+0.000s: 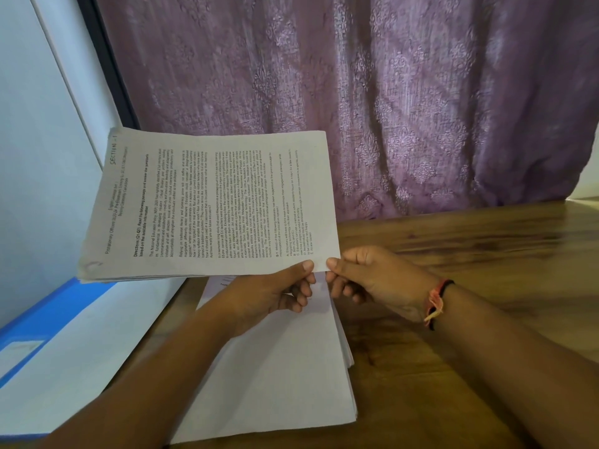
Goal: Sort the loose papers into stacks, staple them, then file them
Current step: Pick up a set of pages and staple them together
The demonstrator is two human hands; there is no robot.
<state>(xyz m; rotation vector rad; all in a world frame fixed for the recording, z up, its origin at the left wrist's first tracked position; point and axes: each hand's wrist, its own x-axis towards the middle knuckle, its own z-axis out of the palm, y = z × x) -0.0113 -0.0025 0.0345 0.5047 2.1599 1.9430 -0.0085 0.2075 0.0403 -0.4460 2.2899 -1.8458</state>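
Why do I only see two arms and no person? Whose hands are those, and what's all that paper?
The camera sits on the person's head and looks down, so you see only their arms. The left hand and right hand both pinch the near edge of a printed bundle of pages, held up above the wooden table. Below it, a pile of white papers lies on the table. A blue folder sits at the left, and a purple curtain hangs behind.
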